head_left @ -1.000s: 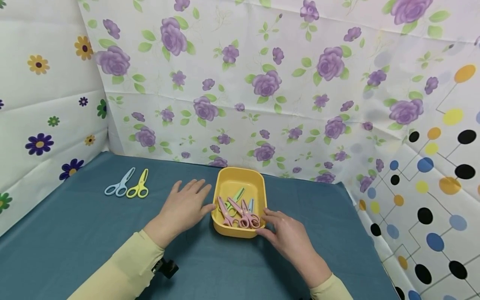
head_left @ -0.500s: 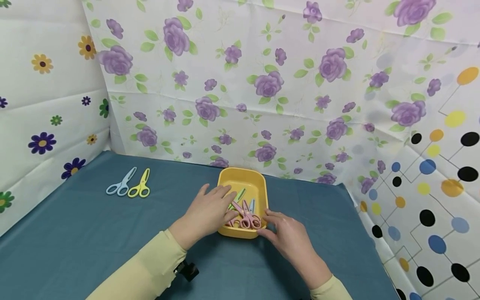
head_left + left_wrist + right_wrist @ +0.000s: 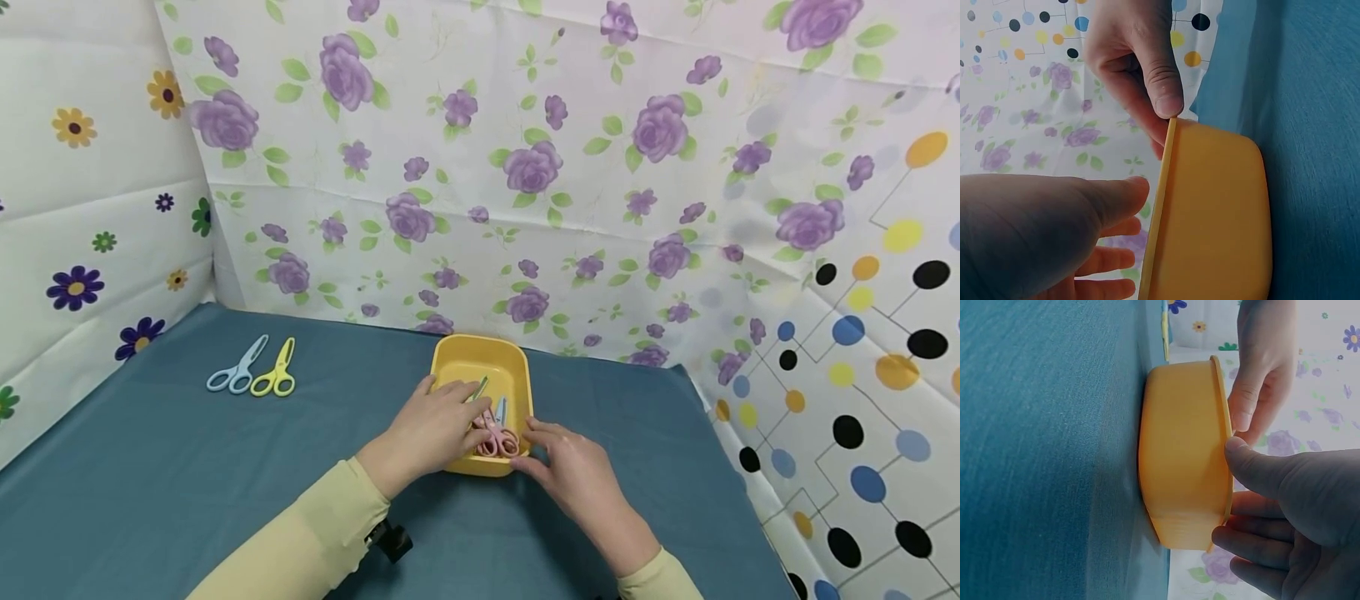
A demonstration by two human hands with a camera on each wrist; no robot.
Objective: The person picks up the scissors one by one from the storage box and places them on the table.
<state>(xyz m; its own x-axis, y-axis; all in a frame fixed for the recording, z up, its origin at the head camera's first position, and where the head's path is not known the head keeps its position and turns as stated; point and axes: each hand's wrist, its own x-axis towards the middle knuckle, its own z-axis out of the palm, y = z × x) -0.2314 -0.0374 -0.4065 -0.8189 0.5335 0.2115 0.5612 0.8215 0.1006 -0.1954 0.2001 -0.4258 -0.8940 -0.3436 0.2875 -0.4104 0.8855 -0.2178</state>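
Observation:
A yellow plastic tray [image 3: 489, 348] stands on the cloth near the back wall. My right hand [image 3: 581, 471] holds its near right corner, thumb on the rim and fingers along the outside. Over the tray's left side reaches my left hand [image 3: 431, 427]; its fingers are extended and parted from the thumb in the left wrist view, above the contents. Inside lie pink scissors [image 3: 497, 427], light blue scissors [image 3: 501, 410] and green scissors [image 3: 482, 386], partly covered by the left hand. Whether its fingertips touch any scissors is hidden.
Light blue scissors [image 3: 240, 367] and yellow scissors [image 3: 281, 372] lie side by side at the back left of the teal cloth [image 3: 225, 467]. A purple-flowered sheet [image 3: 465, 167] hangs behind the tray. Patterned sheets close off both sides.
My left hand has moved right, from beside the tray to over its left part, covering some of the scissors. The right hand stays at the corner, and the tray has not visibly moved.

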